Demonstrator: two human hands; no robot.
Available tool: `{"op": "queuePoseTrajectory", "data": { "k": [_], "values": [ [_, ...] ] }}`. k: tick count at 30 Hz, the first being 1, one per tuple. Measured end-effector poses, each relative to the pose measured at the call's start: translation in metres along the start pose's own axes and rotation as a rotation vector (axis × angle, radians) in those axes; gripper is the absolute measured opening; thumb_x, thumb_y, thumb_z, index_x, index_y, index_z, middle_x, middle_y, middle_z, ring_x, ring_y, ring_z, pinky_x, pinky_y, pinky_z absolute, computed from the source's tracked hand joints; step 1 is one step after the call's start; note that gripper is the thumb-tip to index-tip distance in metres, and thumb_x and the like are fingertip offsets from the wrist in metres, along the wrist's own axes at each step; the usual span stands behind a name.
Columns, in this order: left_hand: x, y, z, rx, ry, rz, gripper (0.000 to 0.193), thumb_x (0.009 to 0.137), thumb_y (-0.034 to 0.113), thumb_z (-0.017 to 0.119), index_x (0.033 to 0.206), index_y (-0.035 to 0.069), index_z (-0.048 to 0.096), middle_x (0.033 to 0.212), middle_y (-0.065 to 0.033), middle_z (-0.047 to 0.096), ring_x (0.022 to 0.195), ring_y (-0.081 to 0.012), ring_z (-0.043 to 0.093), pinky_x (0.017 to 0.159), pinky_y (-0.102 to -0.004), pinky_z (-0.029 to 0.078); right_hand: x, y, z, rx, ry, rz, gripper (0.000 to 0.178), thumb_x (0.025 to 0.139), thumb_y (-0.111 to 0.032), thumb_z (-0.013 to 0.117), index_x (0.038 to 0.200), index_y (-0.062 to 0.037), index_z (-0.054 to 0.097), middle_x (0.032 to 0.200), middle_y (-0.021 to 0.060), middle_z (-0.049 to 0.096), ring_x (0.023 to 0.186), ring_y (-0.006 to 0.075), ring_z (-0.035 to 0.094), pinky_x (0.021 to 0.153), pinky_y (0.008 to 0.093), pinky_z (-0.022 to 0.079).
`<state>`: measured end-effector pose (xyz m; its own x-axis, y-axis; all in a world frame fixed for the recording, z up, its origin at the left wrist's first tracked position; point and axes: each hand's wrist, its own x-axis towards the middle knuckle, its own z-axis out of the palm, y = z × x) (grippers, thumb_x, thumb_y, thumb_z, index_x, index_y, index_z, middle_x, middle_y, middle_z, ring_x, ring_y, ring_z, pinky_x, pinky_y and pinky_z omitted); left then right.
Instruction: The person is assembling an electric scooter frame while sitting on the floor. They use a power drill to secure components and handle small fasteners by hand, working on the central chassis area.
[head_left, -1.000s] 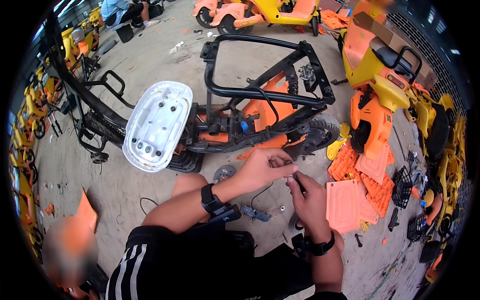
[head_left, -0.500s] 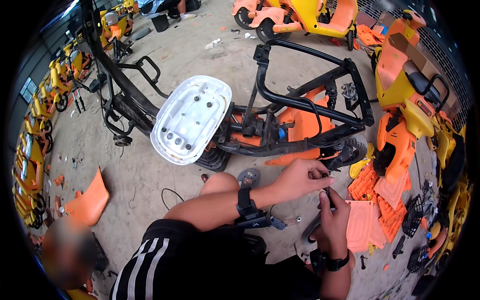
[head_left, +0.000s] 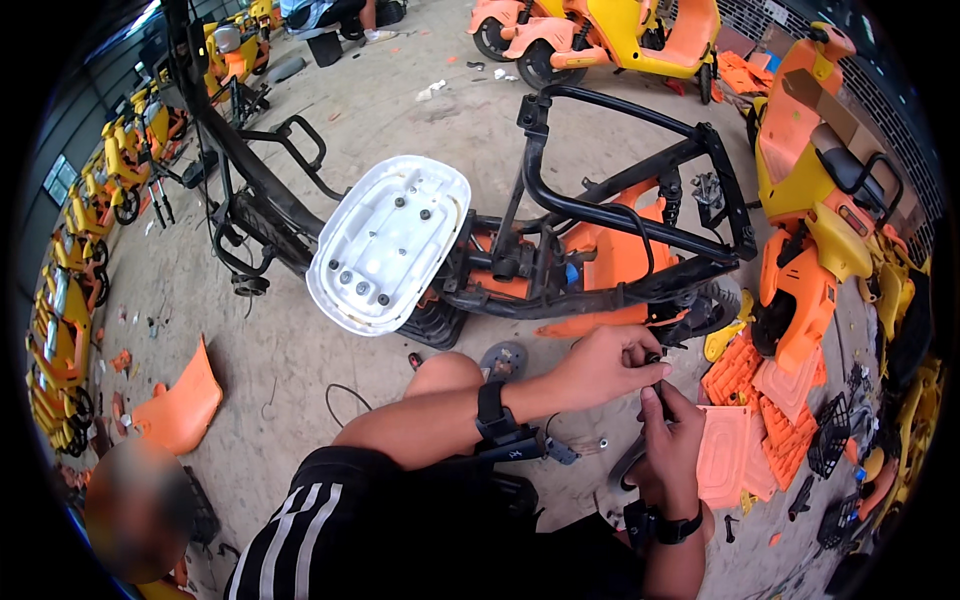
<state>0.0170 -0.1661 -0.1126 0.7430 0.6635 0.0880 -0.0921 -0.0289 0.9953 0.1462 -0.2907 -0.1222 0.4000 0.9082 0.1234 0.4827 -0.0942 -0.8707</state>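
Observation:
Close together at the near side of a black scooter frame (head_left: pixel 600 210), both my hands are closed on small dark pieces. My left hand (head_left: pixel 610 368) pinches a little black part (head_left: pixel 653 358) between thumb and fingers. Just below it, my right hand (head_left: pixel 672 425) has thumb and forefinger closed around a thin dark piece, mostly hidden by the fingers. Whether the two pieces are joined I cannot make out. A white oval tray (head_left: pixel 385 245) with several bolts and small fittings in it rests on the left part of the frame.
Orange panels (head_left: pixel 722 455) and black baskets (head_left: pixel 830 430) lie to the right. Yellow-and-orange scooters (head_left: pixel 650 40) stand at the back, and more line the left wall. An orange curved panel (head_left: pixel 180 400) lies at left. A blurred person (head_left: pixel 140 510) is at lower left; another sits far back.
The whole view has shifted slightly. Both hands stay together, closed on the small dark pieces, with hardly any change in finger position.

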Motion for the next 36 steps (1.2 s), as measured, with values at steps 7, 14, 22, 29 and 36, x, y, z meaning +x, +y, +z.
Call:
{"op": "queuePoseTrajectory", "data": {
  "k": [7, 14, 22, 29, 36],
  "values": [
    [0.000, 0.000, 0.002, -0.035, 0.061, 0.015, 0.023, 0.088, 0.021, 0.073, 0.097, 0.000, 0.067, 0.069, 0.0043, 0.057, 0.060, 0.0003, 0.048, 0.053, -0.0182, 0.037, -0.002, -0.004, -0.003, 0.041, 0.009, -0.003, 0.024, 0.093, -0.013, 0.063, 0.108, 0.0057, 0.066, 0.065, 0.0111, 0.063, 0.055, 0.0131, 0.061, 0.051, 0.0255, 0.045],
    [0.003, -0.001, 0.003, -0.036, 0.041, 0.021, 0.022, 0.089, 0.019, 0.072, 0.096, -0.001, 0.066, 0.069, 0.0048, 0.056, 0.060, 0.0003, 0.047, 0.053, -0.0178, 0.036, -0.005, 0.000, -0.003, 0.008, 0.033, -0.032, 0.024, 0.093, -0.013, 0.063, 0.110, 0.0038, 0.067, 0.064, 0.0091, 0.062, 0.055, 0.0126, 0.060, 0.052, 0.0261, 0.045],
    [0.005, -0.010, 0.001, -0.018, -0.032, 0.017, 0.024, 0.092, 0.021, 0.068, 0.100, -0.001, 0.064, 0.071, 0.0027, 0.059, 0.061, -0.0011, 0.052, 0.053, -0.0188, 0.040, -0.005, -0.004, -0.005, -0.004, -0.005, 0.023, 0.023, 0.094, -0.014, 0.062, 0.109, 0.0020, 0.067, 0.062, 0.0062, 0.058, 0.057, 0.0106, 0.057, 0.051, 0.0255, 0.043],
    [0.004, -0.001, -0.003, -0.220, -0.084, -0.095, 0.025, 0.092, 0.021, 0.069, 0.100, -0.002, 0.064, 0.075, -0.0027, 0.065, 0.063, -0.0058, 0.061, 0.053, -0.0206, 0.046, -0.003, -0.004, -0.003, -0.015, -0.009, 0.016, 0.024, 0.095, -0.015, 0.061, 0.109, 0.0025, 0.067, 0.065, 0.0068, 0.059, 0.058, 0.0109, 0.057, 0.052, 0.0255, 0.043],
    [0.004, -0.004, -0.006, -0.124, -0.088, -0.034, 0.027, 0.092, 0.022, 0.068, 0.101, -0.003, 0.064, 0.078, -0.0058, 0.068, 0.065, -0.0075, 0.063, 0.054, -0.0213, 0.048, -0.002, -0.007, -0.001, -0.007, 0.008, 0.022, 0.025, 0.096, -0.018, 0.059, 0.105, 0.0040, 0.067, 0.064, 0.0035, 0.058, 0.059, 0.0090, 0.053, 0.053, 0.0247, 0.041]
  ]
}}
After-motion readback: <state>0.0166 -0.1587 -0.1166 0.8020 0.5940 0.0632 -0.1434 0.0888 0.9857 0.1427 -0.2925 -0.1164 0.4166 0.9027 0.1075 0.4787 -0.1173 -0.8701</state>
